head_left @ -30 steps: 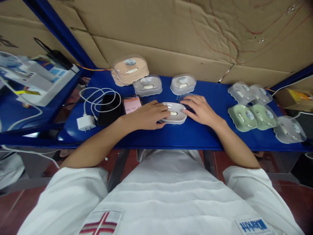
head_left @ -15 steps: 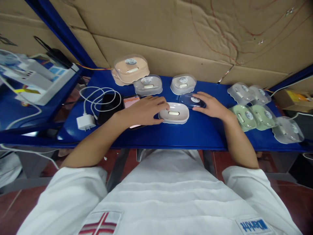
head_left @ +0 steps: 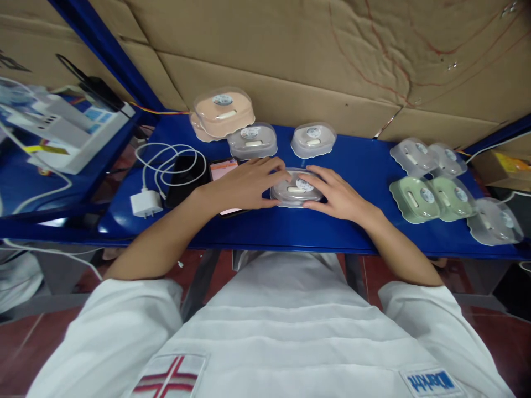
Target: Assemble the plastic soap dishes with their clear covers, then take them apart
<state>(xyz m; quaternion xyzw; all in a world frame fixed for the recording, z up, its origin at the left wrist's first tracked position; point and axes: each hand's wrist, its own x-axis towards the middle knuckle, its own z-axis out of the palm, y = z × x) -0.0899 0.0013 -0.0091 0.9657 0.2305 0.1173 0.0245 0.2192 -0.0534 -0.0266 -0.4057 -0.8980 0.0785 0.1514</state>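
A pale grey soap box (head_left: 290, 197) lies in front of me on the blue table, a white oblong piece in its middle. Its clear lid (head_left: 305, 184), with a round printed sticker, sits over the tray; whether it is fully seated I cannot tell. My left hand (head_left: 253, 185) is closed on the left end of the box, thumb at the near edge and fingers at the far edge. Around the right end of the lid, my right hand (head_left: 342, 196) is closed, thumb near and fingers far. Partly under my left forearm lies a phone (head_left: 224, 170).
Lidded soap boxes stand around: peach (head_left: 224, 113), grey (head_left: 253, 142) and another grey one (head_left: 313, 141) at the back; green (head_left: 415, 200) and several grey ones at the right. A white charger (head_left: 145, 203) with coiled cable lies left. Cardboard (head_left: 269, 72) walls the back.
My right hand reached to the clear lid on the table right of the tray, took hold of it and brought it left onto the tray. My left hand stayed at the tray's left end.
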